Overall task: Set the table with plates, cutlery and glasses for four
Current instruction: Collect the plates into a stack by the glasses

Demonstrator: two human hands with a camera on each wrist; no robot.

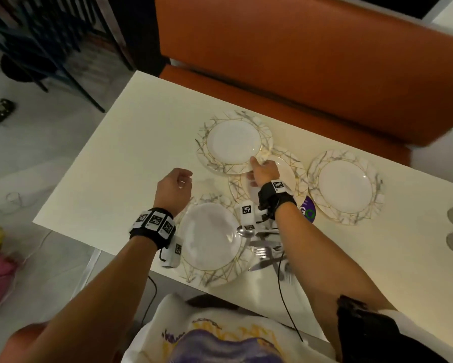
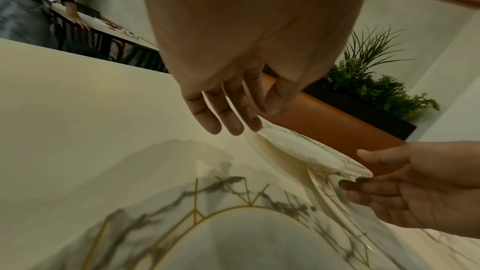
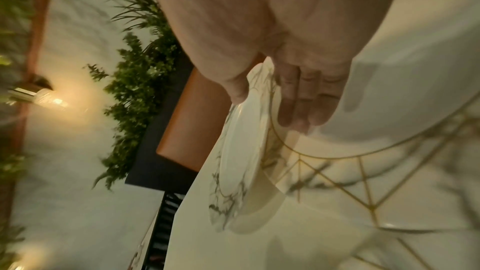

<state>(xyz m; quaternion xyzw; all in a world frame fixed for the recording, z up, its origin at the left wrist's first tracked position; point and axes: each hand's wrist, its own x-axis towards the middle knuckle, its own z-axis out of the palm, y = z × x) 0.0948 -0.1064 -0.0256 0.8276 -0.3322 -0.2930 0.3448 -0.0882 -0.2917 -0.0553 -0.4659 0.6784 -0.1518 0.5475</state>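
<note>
Four white plates with gold and grey marbled rims lie on the cream table [image 1: 115, 153]. My right hand [image 1: 257, 171] pinches the near rim of the far plate [image 1: 233, 141], thumb on top, fingers underneath. That plate [image 3: 241, 151] is tilted up and overlaps the middle plate [image 1: 288, 176]. A third plate [image 1: 346, 187] sits to the right, and a fourth plate [image 1: 209, 237] lies by the near edge. My left hand [image 1: 183, 179] hovers empty left of the plates, its fingers [image 2: 226, 114] relaxed. A pile of cutlery [image 1: 267, 250] lies right of the near plate, partly under my right forearm.
An orange bench seat [image 1: 298, 61] runs along the table's far side. A purple round sticker [image 1: 308, 208] shows beside my right wrist. Dark chairs [image 1: 50, 35] stand on the floor at the far left. Green plants [image 2: 376, 81] rise behind the bench.
</note>
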